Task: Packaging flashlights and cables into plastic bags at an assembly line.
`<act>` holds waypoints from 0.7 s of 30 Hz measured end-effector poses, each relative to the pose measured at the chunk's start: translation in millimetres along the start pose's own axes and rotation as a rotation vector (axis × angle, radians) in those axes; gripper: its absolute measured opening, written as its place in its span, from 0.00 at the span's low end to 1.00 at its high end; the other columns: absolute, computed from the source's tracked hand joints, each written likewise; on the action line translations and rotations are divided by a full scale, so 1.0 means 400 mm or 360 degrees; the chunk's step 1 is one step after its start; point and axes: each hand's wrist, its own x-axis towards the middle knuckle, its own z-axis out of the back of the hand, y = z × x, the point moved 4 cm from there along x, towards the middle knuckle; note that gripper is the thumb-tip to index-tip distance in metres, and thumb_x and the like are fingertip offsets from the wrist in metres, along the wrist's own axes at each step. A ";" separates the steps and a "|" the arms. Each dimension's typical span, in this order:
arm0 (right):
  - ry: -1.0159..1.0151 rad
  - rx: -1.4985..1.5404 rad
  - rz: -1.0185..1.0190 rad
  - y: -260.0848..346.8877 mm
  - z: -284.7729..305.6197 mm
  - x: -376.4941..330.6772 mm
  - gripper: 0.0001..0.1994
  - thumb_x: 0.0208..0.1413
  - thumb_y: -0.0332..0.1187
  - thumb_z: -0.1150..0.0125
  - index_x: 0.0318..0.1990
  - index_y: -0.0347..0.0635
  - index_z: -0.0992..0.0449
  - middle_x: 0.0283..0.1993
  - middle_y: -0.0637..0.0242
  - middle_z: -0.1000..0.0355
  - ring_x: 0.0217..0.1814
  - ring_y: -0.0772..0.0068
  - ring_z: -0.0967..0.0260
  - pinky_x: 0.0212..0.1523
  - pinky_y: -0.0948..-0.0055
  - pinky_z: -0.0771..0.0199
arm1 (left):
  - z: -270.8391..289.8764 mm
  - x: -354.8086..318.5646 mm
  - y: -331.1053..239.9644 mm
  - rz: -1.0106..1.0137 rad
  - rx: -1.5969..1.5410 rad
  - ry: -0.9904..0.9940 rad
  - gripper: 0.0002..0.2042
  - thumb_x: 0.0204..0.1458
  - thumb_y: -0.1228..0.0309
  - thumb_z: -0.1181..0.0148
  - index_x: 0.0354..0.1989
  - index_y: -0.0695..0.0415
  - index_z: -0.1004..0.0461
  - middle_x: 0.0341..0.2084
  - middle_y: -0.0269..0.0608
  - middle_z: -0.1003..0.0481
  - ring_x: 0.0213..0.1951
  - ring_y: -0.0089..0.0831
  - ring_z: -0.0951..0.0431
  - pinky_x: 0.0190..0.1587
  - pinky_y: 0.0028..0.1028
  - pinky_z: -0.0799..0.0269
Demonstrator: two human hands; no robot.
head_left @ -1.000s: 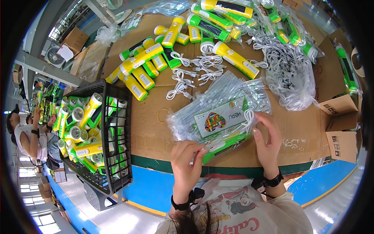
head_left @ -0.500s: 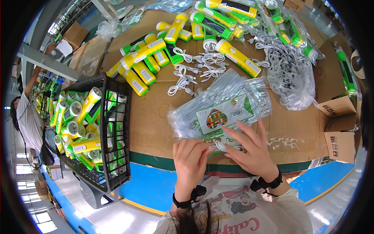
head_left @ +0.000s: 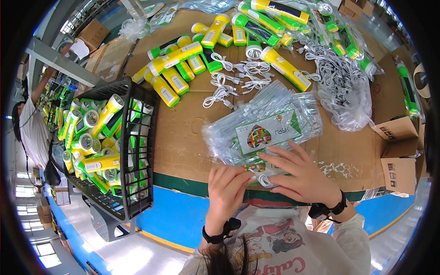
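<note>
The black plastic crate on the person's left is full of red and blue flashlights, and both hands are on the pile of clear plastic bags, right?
Not quite. In the head view the black plastic crate holds yellow and green flashlights, not red and blue. The rest stands: the left hand and right hand are both on the pile of clear plastic bags.

Hands: two, the left hand point(head_left: 228, 192) and the right hand point(head_left: 300, 176), both at the lower middle of the frame.
Black crates: one black crate point(head_left: 137, 151) at the left.
Torches in the crate: too jumbled for an exact count, roughly a dozen yellow and green torches point(head_left: 98, 137).
Loose torches: well over a dozen loose torches point(head_left: 176, 66) across the top.
Stacks of clear printed bags: one stack of clear bags point(head_left: 270, 126), centre.
Cardboard boxes: two cardboard boxes point(head_left: 398, 151) at the right edge.
White cables: a white cable pile point(head_left: 238, 75), uncountable.
</note>
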 end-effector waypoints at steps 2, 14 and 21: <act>-0.0053 0.0041 0.0012 0.010 -0.012 0.006 0.07 0.53 0.35 0.34 0.33 0.45 0.26 0.67 0.66 0.34 0.73 0.59 0.44 0.70 0.43 0.46 | 0.012 -0.001 -0.004 0.0003 -0.0064 -0.0056 0.10 0.38 0.80 0.29 0.31 0.57 0.19 0.28 0.35 0.23 0.32 0.36 0.27 0.41 0.34 0.32; -0.0009 -0.0067 0.0104 0.018 -0.032 0.017 0.13 0.47 0.38 0.30 0.38 0.46 0.24 0.70 0.62 0.37 0.72 0.60 0.41 0.70 0.46 0.43 | 0.023 -0.012 0.008 -0.0021 -0.0284 -0.0020 0.10 0.40 0.81 0.31 0.34 0.59 0.20 0.29 0.39 0.24 0.32 0.38 0.26 0.34 0.34 0.32; -0.0076 -0.0516 0.0112 -0.007 -0.033 0.016 0.21 0.45 0.38 0.29 0.48 0.46 0.25 0.67 0.62 0.35 0.69 0.61 0.38 0.69 0.47 0.42 | 0.052 -0.006 0.065 0.0336 -0.0383 -0.0114 0.11 0.42 0.81 0.30 0.36 0.62 0.21 0.33 0.41 0.23 0.35 0.35 0.24 0.38 0.29 0.29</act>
